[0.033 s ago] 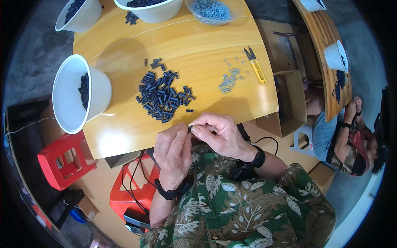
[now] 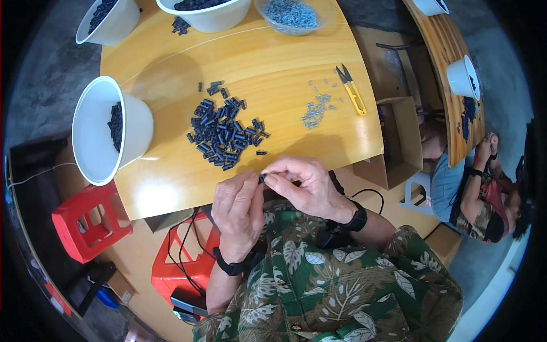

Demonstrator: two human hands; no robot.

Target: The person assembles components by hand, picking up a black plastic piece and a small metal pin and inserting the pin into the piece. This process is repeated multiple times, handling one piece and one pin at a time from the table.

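At the near table edge, my left hand (image 2: 236, 208) and my right hand (image 2: 302, 188) meet, fingertips closed around a small black plastic part (image 2: 262, 178). Most of that part is hidden by the fingers. Just beyond my hands lies a heap of short black tubular plastic parts (image 2: 222, 134), with a few strays (image 2: 213, 88) on its far side. To the right is a scatter of small silvery metal pieces, which look like screws or pins (image 2: 316, 111). Yellow-handled thread snips (image 2: 353, 91) rest beside them, blades pointing away from me.
A white tub (image 2: 131, 131) holding black parts stands at the table's left edge. Further back are two more white tubs (image 2: 219, 20) and a clear bowl of bluish metal pieces (image 2: 293, 17). Red stools (image 2: 94, 222) flank the near left. A cardboard box (image 2: 401, 145) and a seated person (image 2: 484, 199) are right.
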